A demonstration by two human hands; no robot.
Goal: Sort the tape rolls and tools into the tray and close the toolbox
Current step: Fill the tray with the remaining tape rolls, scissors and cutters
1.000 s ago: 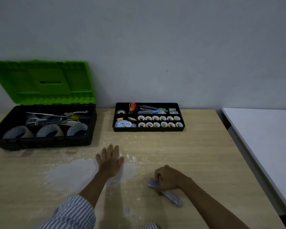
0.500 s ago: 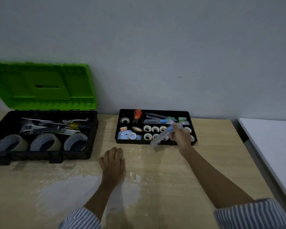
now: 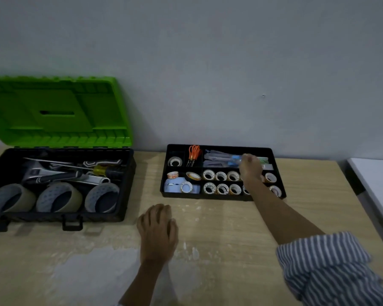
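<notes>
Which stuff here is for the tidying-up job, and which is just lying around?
For the job: tray, small tape rolls, blue-tipped tool in the right hand, toolbox, big tape rolls, wrench.
Just there: white patch on the table, white side table.

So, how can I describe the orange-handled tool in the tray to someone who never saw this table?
Find the black tray right of the green-lidded toolbox. In its back row, the second compartment from the left holds the orange-handled tool, beside a single white tape roll. Nothing else in the tray has bright orange handles.
</notes>
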